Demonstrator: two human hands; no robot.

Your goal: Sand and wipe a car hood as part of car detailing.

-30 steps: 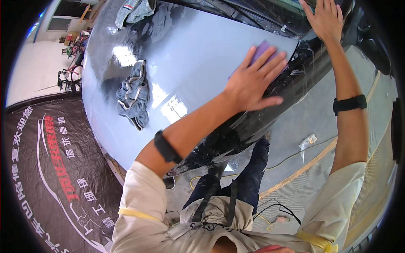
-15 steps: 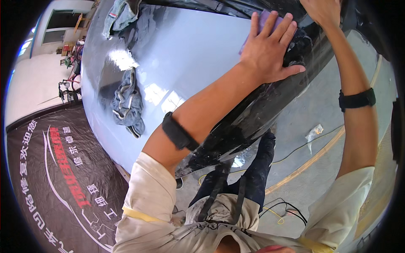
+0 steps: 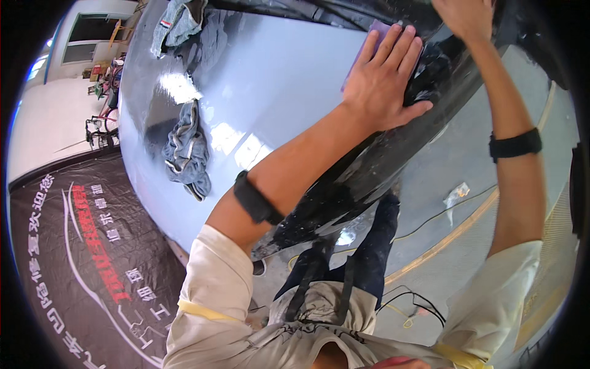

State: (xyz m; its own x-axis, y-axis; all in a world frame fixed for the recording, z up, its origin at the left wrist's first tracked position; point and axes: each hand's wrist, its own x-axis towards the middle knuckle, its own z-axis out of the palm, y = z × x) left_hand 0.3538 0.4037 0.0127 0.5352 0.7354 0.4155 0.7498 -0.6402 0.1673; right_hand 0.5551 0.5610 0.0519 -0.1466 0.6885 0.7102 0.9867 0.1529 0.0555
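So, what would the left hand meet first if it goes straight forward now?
The left hand, on the purple pad, would probably meet the dark trim beyond the grey panel first; depth is unclear, so it may pass above.

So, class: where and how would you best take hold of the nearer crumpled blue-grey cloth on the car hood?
I'd pinch the bunched middle of the cloth, coming down from above on the person's side. It lies in a long, loose heap whose raised folds should be easy to gather, while the car hood beneath it blocks access from below.
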